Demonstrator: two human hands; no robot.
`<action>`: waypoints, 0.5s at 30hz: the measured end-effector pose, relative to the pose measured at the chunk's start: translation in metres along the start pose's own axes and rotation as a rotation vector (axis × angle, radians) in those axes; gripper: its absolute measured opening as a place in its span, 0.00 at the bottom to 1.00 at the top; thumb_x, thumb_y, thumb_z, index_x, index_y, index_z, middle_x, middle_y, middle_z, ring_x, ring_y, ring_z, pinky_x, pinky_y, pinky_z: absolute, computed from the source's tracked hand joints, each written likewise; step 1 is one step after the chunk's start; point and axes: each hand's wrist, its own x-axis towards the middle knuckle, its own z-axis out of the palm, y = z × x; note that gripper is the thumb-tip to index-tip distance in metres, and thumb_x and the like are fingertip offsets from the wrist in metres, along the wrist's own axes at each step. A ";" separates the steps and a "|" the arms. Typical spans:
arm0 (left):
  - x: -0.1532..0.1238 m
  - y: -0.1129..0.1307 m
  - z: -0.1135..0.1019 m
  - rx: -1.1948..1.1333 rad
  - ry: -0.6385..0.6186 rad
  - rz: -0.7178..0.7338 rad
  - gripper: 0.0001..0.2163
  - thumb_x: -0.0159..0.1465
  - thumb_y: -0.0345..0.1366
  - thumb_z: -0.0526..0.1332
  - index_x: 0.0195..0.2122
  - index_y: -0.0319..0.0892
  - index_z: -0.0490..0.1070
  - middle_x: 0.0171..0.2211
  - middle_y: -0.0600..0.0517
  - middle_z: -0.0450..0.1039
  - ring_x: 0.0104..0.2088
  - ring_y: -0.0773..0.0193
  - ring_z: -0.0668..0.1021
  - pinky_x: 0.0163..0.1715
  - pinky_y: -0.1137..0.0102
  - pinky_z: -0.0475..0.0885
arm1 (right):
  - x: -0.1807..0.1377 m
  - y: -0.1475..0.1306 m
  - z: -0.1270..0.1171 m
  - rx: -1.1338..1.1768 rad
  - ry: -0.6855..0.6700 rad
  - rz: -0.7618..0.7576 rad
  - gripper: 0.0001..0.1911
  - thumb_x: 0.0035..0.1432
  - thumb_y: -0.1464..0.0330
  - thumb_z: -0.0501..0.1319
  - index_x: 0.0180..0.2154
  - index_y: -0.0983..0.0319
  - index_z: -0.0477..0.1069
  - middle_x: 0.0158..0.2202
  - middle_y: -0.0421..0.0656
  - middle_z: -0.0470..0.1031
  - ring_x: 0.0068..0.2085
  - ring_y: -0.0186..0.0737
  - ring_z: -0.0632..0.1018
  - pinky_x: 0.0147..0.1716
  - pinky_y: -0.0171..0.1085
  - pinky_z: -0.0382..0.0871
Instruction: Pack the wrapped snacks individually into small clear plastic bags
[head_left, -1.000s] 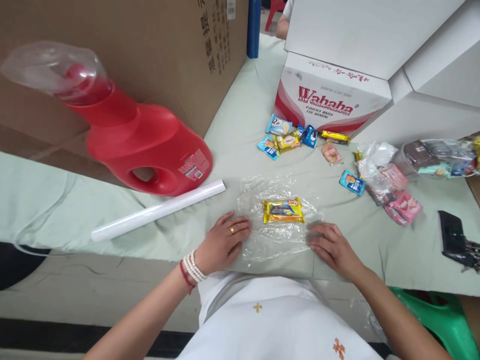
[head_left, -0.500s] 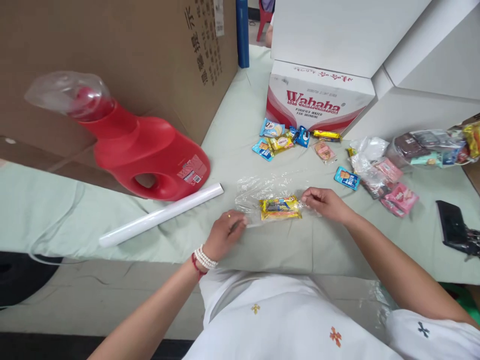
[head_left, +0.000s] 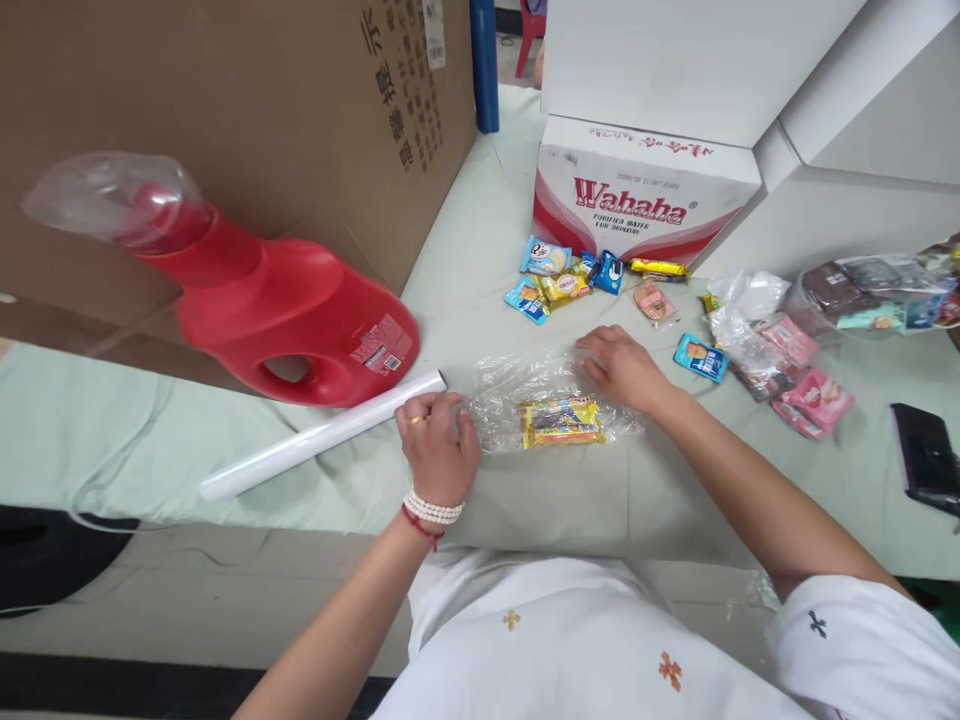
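Yellow-wrapped snack bars (head_left: 562, 422) lie on, or under, a crinkled sheet of clear plastic film (head_left: 517, 385) in front of me; I cannot tell which. My left hand (head_left: 439, 445), with a ring and white bead bracelets, is at the film's left edge. Its fingers curve loosely, thumb apart, beside the near end of a white roll (head_left: 322, 435); whether they touch it is unclear. Over the film's upper right corner, my right hand (head_left: 622, 368) has its fingers stretched out and holds nothing visible.
Small snack packets (head_left: 562, 285) lie before a Wahaha carton (head_left: 637, 195). A blue packet (head_left: 700, 357), pink packets (head_left: 814, 402) and a black phone-like case (head_left: 926, 455) sit rightward. Leftward are a red jug (head_left: 300, 310) and a large brown carton (head_left: 300, 110).
Both hands have come off the lower film edges. My left hand moved left and up toward the white roll; my right hand moved up and its fingers opened. The snack bars stayed put.
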 end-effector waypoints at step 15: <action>-0.009 0.060 0.028 0.089 -0.547 0.470 0.18 0.72 0.31 0.54 0.57 0.53 0.76 0.40 0.45 0.78 0.45 0.50 0.74 0.41 0.57 0.63 | 0.013 -0.036 -0.012 -0.013 -0.197 -0.163 0.10 0.70 0.69 0.57 0.42 0.61 0.78 0.42 0.46 0.73 0.34 0.38 0.72 0.32 0.35 0.58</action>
